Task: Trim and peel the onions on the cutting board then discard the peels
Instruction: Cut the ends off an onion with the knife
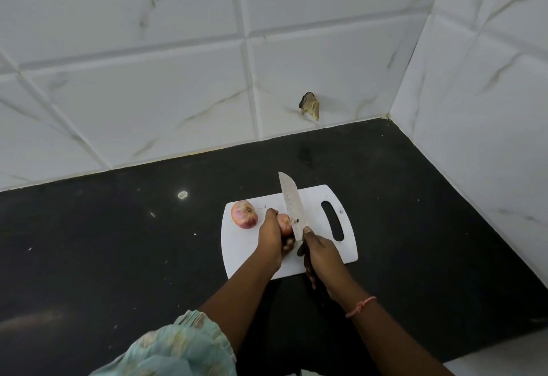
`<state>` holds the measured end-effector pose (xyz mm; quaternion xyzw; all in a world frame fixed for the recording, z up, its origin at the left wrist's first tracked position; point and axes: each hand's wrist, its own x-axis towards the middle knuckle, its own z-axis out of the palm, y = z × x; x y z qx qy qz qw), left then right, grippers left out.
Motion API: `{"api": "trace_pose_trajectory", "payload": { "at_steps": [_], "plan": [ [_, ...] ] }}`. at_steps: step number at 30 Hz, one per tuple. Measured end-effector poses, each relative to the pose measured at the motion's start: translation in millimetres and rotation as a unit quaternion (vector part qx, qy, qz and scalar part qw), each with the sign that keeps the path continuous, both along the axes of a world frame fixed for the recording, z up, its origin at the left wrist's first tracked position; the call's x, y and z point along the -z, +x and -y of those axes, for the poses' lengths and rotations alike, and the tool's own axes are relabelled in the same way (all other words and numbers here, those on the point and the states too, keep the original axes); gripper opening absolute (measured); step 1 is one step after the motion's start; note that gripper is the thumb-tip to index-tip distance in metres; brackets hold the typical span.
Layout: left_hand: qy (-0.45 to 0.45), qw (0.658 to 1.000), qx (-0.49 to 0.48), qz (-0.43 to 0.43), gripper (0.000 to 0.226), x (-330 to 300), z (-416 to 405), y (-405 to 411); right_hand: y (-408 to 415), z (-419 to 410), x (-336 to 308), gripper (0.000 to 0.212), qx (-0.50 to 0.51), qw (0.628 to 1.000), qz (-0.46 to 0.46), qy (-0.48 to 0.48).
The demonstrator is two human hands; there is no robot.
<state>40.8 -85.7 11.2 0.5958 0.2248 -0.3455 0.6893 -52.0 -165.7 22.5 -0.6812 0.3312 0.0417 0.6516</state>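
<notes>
Cutting board [314,197]: white, lay on the black counter [118,227], near the wall corner.
Left hand [271,236]: fingers curled around a red onion [284,223] at the middle of the board, holding it down.
Right hand [320,252]: clenched on the handle of the knife [292,206]; the blade met the held onion's right side.
Second onion [244,214]: unpeeled, at the board's far left corner, apart from the hands.

The left hand [271,236] hides most of the held onion [284,223]; the right hand [318,252] covers the knife handle [314,282].
</notes>
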Motion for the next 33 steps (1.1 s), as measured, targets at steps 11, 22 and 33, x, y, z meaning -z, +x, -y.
{"api": "trace_pose_trajectory", "payload": {
  "at_steps": [11,22,33],
  "plan": [
    [-0.005,1.0,-0.002,0.011,0.06,4.2,-0.9,-0.9,13.3,-7.0,5.7,0.042,0.008,0.98,0.026,-0.197],
    [0.001,1.0,-0.025,0.005,0.062,7.7,-1.2,-1.4,21.9,-7.9,-3.3,0.043,-0.02,0.974,0.028,-0.225],
    [0.003,0.998,-0.054,0.009,0.053,-1.4,2.5,-5.1,20.9,-8.0,-1.4,0.042,-0.034,0.98,0.015,-0.195]
  ]
}}
